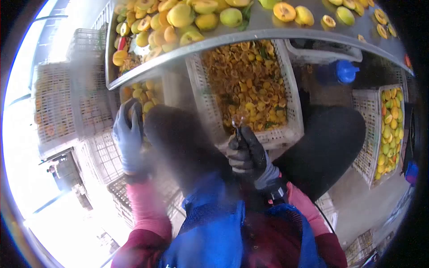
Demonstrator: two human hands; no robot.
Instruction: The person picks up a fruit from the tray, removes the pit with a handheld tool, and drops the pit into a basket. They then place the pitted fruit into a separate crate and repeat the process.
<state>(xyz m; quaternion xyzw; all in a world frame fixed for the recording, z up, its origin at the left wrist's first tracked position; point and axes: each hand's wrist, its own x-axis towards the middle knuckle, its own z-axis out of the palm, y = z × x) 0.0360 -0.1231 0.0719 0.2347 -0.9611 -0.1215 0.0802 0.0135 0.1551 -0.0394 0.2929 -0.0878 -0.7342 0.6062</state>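
Note:
My right hand (248, 154), in a black and grey glove, is closed around the dark handle of a small hand tool with a forked-looking metal tip (238, 121). The tip points up, in front of a white crate (292, 96) filled with pit pieces and yellow fruit scraps (250, 85). My left hand (128, 134), also gloved, is at the left beside my knee, by a container of yellow apricot-like fruit (145, 94). Its fingers are curled, and what they hold is hidden.
A metal table (259, 35) with whole and halved fruit (181, 15) spans the top. At right are a fruit-filled crate (367, 134) and a blue jug-like object (346, 71). Stacked crates (56, 102) stand at left. My knees flank the middle crate.

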